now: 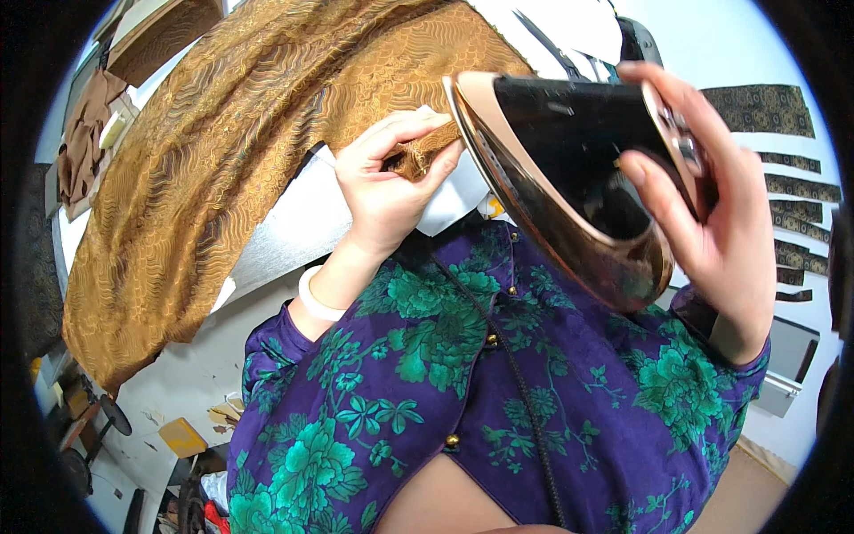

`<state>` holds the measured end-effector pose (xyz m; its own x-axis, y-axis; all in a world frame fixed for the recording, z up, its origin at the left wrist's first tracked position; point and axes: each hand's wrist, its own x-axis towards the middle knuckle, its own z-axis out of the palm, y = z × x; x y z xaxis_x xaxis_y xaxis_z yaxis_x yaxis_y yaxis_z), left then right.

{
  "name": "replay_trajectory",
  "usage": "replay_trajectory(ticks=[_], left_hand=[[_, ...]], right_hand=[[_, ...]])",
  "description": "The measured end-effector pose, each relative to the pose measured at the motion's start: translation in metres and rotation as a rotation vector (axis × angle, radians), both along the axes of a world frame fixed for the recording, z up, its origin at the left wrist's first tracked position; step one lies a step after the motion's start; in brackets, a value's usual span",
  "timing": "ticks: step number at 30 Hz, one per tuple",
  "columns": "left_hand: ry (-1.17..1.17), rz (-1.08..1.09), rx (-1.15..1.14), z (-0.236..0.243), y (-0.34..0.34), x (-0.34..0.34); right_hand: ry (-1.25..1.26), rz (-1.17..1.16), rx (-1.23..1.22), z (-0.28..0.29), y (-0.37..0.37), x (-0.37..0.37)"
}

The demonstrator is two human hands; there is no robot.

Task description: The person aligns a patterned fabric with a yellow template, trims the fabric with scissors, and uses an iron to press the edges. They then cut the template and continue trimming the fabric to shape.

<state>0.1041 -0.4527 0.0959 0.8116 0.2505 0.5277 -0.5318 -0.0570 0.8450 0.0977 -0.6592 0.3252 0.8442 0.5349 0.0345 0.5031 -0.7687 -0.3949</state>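
- The left hand point(382, 200) is curled, its thumb and fingers pinching a bunched bit of brown-gold fabric point(416, 163), with loose threads showing in the gap between them.
- The right hand point(725, 200) is bent round the back end of an iron point(560, 133) and grips it, thumb on the near side and fingers over the far side.
- The iron has a glossy black body with a rose-gold rim; it is held up in front of the chest, tilted, its narrow front edge close to the left fingertips. Whether that edge touches the bunched fabric is hard to tell from this angle.
- A large gold-brown patterned cloth point(205, 169) lies in loose folds to the left and beyond the left hand, its lower corner hanging down at the left.
- Dark patterned strips point(805, 189) lie in a column on the white counter point(703, 40) at the right, below a wider dark patterned piece point(756, 109).
- A white band point(318, 298) circles the left wrist.
- The person wears a purple top point(569, 427) with green flowers.
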Motion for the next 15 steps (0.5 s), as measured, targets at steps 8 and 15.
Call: replay_trajectory(ticks=[8, 15], left_hand=[[0.032, 0.019, -0.028, -0.003, 0.0, -0.001], [-0.011, -0.025, -0.002, -0.002, 0.001, -0.003]], right_hand=[[-0.133, 0.064, 0.036, -0.006, 0.02, -0.001], [-0.08, 0.038, 0.045, -0.009, 0.017, -0.002]])
